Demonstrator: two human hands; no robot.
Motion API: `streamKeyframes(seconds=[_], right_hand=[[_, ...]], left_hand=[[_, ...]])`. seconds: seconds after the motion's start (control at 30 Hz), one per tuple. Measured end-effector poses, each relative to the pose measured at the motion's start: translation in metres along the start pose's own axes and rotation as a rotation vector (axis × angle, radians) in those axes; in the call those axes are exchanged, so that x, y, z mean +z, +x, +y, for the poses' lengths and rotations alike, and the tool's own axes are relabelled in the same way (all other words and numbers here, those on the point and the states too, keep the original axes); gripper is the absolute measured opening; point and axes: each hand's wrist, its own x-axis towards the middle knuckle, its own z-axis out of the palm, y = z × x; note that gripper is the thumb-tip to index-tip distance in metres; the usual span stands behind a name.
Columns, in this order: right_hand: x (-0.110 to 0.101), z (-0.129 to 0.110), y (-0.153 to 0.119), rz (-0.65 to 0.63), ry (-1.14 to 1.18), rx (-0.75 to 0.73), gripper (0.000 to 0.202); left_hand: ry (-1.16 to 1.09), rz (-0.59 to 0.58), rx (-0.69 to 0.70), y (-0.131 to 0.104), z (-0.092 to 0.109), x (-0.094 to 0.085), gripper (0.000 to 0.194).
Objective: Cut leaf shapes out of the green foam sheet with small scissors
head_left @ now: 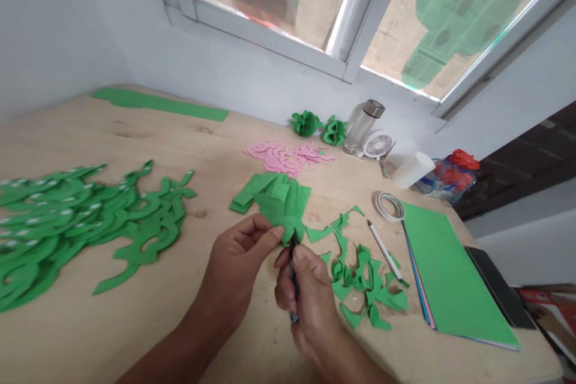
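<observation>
My left hand (247, 252) pinches a piece of green paper (270, 207) between thumb and fingers. My right hand (310, 288) is closed around a dark tool (294, 282), which looks like scissors; its upper end meets the paper's near edge, and the grip hides most of it. Just beyond lies a stack of folded green paper pieces (297, 195). Green paper scraps (360, 276) are strewn to the right of my right hand. On the left, a large heap of curled green cutouts (90, 216) carries small white patches.
Pink cutouts (288, 156) and two green paper balls (306, 124) lie toward the wall, near a bottle (362, 129) and a small fan (378, 144). At right are a tape roll (389, 206), a white pen (384, 249) and coloured sheets (454, 276). A green strip (162, 105) lies back left.
</observation>
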Motion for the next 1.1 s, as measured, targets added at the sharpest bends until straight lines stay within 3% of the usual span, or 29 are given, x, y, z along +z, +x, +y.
streamKeyframes(seconds=[0.43,0.8,1.1], right_hand=[[0.002,-0.003,0.001,-0.001,-0.009,0.026,0.058],[0.000,-0.008,0.001,0.001,-0.003,0.077,0.061],[0.002,-0.008,-0.001,0.022,-0.027,0.083,0.063]], left_hand=[[0.060,-0.084,0.053,0.003,0.008,0.000,0.024],[0.134,-0.050,0.111,0.006,0.006,-0.002,0.023],[0.142,-0.074,0.069,0.006,0.011,-0.003,0.024]])
